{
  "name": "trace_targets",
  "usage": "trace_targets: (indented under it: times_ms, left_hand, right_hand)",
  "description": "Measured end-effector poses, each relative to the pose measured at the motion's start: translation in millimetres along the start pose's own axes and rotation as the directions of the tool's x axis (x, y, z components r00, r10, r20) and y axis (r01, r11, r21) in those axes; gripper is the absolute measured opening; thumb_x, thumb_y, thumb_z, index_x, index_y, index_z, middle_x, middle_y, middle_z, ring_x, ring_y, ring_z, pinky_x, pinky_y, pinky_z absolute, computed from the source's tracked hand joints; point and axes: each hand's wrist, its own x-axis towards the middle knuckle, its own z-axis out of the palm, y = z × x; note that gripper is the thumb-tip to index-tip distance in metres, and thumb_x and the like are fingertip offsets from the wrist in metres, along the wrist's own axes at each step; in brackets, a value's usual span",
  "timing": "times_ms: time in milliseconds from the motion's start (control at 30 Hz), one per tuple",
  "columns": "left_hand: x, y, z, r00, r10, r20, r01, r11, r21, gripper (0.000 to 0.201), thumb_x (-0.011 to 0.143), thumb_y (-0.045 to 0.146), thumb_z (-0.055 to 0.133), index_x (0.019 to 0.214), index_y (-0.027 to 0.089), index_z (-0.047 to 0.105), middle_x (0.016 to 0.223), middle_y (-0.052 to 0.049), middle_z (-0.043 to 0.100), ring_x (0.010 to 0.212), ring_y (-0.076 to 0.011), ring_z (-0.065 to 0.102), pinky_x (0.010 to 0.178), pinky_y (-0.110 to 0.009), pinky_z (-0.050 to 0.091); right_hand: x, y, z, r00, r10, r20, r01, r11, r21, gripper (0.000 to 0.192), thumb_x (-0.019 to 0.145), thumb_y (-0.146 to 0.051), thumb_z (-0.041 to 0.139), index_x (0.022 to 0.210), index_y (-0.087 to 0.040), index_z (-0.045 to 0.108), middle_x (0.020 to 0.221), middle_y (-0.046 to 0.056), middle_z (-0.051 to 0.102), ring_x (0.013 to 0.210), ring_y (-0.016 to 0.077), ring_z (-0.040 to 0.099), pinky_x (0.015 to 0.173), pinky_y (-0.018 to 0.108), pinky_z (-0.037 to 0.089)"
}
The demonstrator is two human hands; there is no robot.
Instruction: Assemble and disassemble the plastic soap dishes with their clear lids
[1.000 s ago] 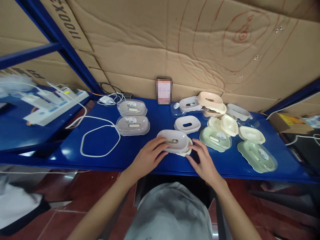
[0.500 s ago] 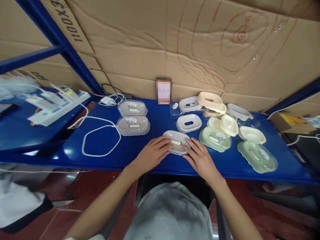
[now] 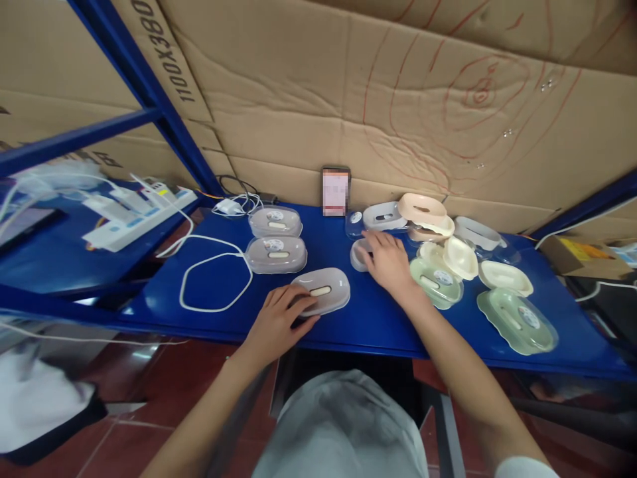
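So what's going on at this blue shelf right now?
A person is working at a blue shelf spread with plastic soap dishes. The left hand rests on a grey lidded soap dish near the front edge. The right hand lies over a white soap dish tray farther back. Two more closed grey dishes sit to the left beside a looped white cable, with green and cream pieces to the right.

I am seeing a blue shelf [image 3: 378,318] carrying two lidded grey soap dishes [image 3: 277,254] at its left beside a looping white cable [image 3: 215,273]. A cluster of white, cream and green soap-dish parts [image 3: 462,259] is lying at its right, and a phone [image 3: 336,191] is leaning at the back.
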Motion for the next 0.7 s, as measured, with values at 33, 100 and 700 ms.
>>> trace_targets:
  times_ms: [33,100,700]
  left_hand:
    - [0,0,1.3,1.0,-0.01,-0.001,0.01,1.0,-0.006,0.018,0.103,0.027,0.07,0.12,0.024,0.072,0.123,-0.01,0.07,0.119,-0.0279,0.066,0.104,-0.044,0.053]
    - [1,0,3.1,1.0,-0.02,0.011,0.02,1.0,-0.015,0.018,0.104,0.026,0.068,0.122,0.023,0.071,0.125,-0.01,0.07,0.122,-0.0281,0.065,0.107,-0.045,0.052]
    - [-11,-7,-5.8,0.98,-0.159,0.12,0.195,0.893,-0.405,0.06,0.098,0.03,0.078,0.153,0.033,0.053,0.179,-0.012,0.02,0.159,-0.0354,0.042,0.125,-0.056,0.048]
  right_hand:
    - [15,-5,1,0.998,0.066,-0.013,-0.066,0.997,-0.031,0.057,0.112,-0.044,0.046,0.159,-0.013,0.054,0.164,0.02,0.053,0.144,0.0391,0.054,0.117,0.055,0.044]
    - [44,-15,8,0.985,0.173,-0.017,-0.174,0.981,-0.09,0.067,0.108,-0.052,0.052,0.162,-0.012,0.048,0.17,0.023,0.043,0.146,0.0447,0.05,0.116,0.059,0.041]
    - [-57,-15,-29,0.993,-0.118,-0.02,0.11,0.843,0.527,0.054,0.103,-0.042,0.064,0.154,-0.025,0.055,0.166,0.012,0.053,0.152,0.0286,0.053,0.124,0.049,0.048]
